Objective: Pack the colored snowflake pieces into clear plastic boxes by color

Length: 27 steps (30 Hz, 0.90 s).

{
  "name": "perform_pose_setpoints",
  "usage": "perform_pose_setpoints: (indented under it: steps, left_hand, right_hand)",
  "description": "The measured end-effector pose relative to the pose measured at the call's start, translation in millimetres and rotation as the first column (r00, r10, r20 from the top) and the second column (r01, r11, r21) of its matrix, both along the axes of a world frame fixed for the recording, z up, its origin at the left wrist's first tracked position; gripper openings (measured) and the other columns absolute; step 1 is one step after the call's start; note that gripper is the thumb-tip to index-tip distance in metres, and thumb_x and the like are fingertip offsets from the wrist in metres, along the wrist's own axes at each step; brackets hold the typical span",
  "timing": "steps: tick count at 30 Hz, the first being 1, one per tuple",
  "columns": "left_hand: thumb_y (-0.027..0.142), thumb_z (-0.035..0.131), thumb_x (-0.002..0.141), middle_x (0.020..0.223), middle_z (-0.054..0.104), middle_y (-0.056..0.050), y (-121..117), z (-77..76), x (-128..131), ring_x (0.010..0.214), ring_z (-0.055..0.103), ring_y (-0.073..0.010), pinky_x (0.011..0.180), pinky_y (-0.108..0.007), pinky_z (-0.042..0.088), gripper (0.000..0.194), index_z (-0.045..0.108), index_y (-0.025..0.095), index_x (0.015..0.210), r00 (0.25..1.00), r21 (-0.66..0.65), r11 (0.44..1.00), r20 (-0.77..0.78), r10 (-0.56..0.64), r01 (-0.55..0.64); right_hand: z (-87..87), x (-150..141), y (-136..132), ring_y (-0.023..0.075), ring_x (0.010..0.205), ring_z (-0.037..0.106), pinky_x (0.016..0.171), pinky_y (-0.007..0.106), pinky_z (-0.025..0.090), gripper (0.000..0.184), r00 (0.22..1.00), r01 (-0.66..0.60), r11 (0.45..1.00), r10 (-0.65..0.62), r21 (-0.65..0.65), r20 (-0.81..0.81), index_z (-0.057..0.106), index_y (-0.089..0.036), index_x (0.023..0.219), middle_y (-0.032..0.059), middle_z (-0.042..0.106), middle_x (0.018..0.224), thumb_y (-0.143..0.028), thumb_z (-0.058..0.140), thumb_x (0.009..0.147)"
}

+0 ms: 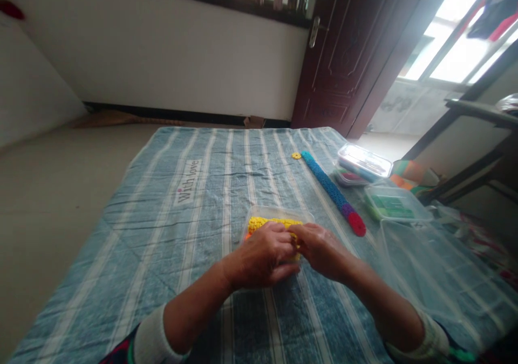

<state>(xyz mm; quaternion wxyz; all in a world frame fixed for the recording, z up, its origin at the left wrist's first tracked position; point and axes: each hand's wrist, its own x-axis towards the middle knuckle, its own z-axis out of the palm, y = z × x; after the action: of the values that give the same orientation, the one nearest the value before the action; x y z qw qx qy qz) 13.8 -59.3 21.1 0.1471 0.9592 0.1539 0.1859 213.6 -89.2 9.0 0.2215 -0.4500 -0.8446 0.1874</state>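
Note:
A small clear plastic box (283, 211) stands on the cloth in front of me, with a row of yellow notched plastic discs (259, 224) along its far side. A bit of orange shows at its left. My left hand (265, 253) is curled over the box, its thumb by the near side. My right hand (319, 245) meets it from the right, fingertips pinched together. Some yellow discs show between the two hands, and both hands are closed on them. The fingers cover most of the inside of the box, so how many discs they grip is hidden.
To the right lies a long rod of stacked discs (327, 186), blue, purple and red, with a loose yellow disc (296, 156) near its far end. Lidded boxes (364, 160), a green-filled box (390, 203) and a clear lid or tray (429, 267) line the right side of the striped cloth (162, 245).

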Motion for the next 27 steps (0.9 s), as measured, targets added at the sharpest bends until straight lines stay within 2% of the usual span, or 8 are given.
perform_pose_setpoints:
  steps: [5,9,12,15,18,21,24,27]
  left_hand:
    - [0.035,0.077,0.080,0.101,0.073,-0.004,-2,-4.5,0,0.106,0.062,-0.0251,0.099,-0.044,0.045,0.026,0.069,0.021,0.100,0.999,0.017,1.000,-0.036,-0.012,0.013]
    - [0.027,0.075,0.080,0.103,0.072,-0.003,-2,-8.5,0,0.110,0.060,-0.0260,0.101,-0.045,0.043,0.020,0.069,0.021,0.098,0.997,0.032,0.999,-0.074,-0.013,0.016]
    - [0.021,0.069,0.083,0.099,0.072,-0.002,-2,-11.5,1,0.105,0.061,-0.0240,0.097,-0.042,0.044,0.009,0.067,0.021,0.092,0.997,0.049,0.999,-0.081,0.010,-0.006]
    - [0.018,0.061,0.088,0.092,0.071,-0.002,-4,-12.7,3,0.092,0.061,-0.0202,0.091,-0.038,0.045,0.005,0.065,0.020,0.088,0.995,0.063,0.998,-0.095,0.037,-0.031]
    - [0.016,0.059,0.090,0.087,0.069,-0.001,-4,-12.5,5,0.087,0.060,-0.0185,0.088,-0.035,0.045,0.009,0.065,0.021,0.087,0.993,0.065,0.998,-0.116,0.032,-0.025]
    - [0.015,0.058,0.091,0.084,0.069,-0.002,-3,-12.2,5,0.086,0.059,-0.0187,0.086,-0.034,0.045,0.010,0.065,0.021,0.087,0.994,0.065,0.997,-0.101,0.041,-0.035]
    - [0.015,0.059,0.091,0.082,0.068,-0.002,-5,-11.3,4,0.085,0.060,-0.0190,0.084,-0.034,0.046,0.009,0.064,0.021,0.086,0.996,0.062,0.997,-0.073,0.050,-0.046]
    - [0.017,0.059,0.091,0.081,0.067,-0.001,-8,-12.5,4,0.083,0.059,-0.0191,0.082,-0.034,0.047,0.009,0.062,0.021,0.083,0.996,0.072,0.994,-0.047,0.082,-0.078]
  right_hand:
    - [8.0,-6,0,0.0176,0.092,0.064,0.079,0.029,0.049,0.023,1.000,0.007,0.997,-0.008,-0.077,-0.016,0.061,-0.018,0.109,0.0056,0.071,0.103,-0.010,0.049,0.092]
    - [5.2,-7,-1,0.0183,0.090,0.064,0.077,0.030,0.048,0.029,0.998,0.015,0.997,-0.011,-0.076,0.055,0.060,-0.020,0.112,0.0044,0.071,0.100,-0.007,0.048,0.089]
    - [9.3,-3,-1,0.0176,0.079,0.061,0.071,0.030,0.045,0.025,0.989,-0.018,1.000,0.019,-0.009,0.145,0.061,-0.018,0.101,0.0034,0.069,0.085,-0.003,0.047,0.086]
    - [30.3,10,12,0.0148,0.067,0.055,0.069,0.029,0.041,0.020,0.973,-0.085,0.989,0.057,0.117,0.225,0.060,-0.018,0.084,0.0022,0.064,0.073,-0.006,0.046,0.090]
    - [59.7,27,55,0.0168,0.073,0.058,0.071,0.030,0.040,0.015,0.956,-0.007,0.967,-0.068,0.254,0.287,0.066,-0.018,0.088,0.0044,0.066,0.078,-0.014,0.052,0.091]
    - [77.1,41,124,0.0202,0.088,0.062,0.076,0.030,0.041,0.019,0.899,0.112,0.956,-0.214,0.272,0.382,0.070,-0.018,0.101,0.0081,0.070,0.100,-0.018,0.053,0.091]
    - [72.7,45,195,0.0225,0.105,0.062,0.085,0.029,0.042,0.031,0.787,0.193,0.957,-0.282,0.215,0.549,0.070,-0.017,0.113,0.0102,0.068,0.118,-0.014,0.046,0.093]
    - [54.5,41,249,0.0243,0.114,0.059,0.091,0.030,0.042,0.038,0.745,0.224,0.956,-0.293,0.189,0.599,0.068,-0.017,0.120,0.0125,0.065,0.127,-0.008,0.047,0.090]
